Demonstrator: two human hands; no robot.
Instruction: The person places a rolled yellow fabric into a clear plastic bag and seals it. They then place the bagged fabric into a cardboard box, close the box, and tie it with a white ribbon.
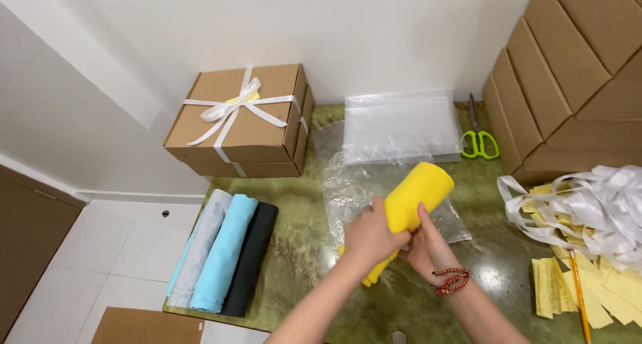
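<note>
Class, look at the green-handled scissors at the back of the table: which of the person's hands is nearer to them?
Right. The right hand grips the yellow rolled cloth on the side toward the scissors; the left hand holds the roll farther away.

Ribboned box (241,120) far left, three rolls (224,253) left, scissors (478,140) up right, ribbon heap (595,207) and yellow slips (602,287) right

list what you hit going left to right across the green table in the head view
grey roll → light blue roll → black roll → left hand → yellow roll it grips with the right hand → green-handled scissors → white ribbon pile
</note>
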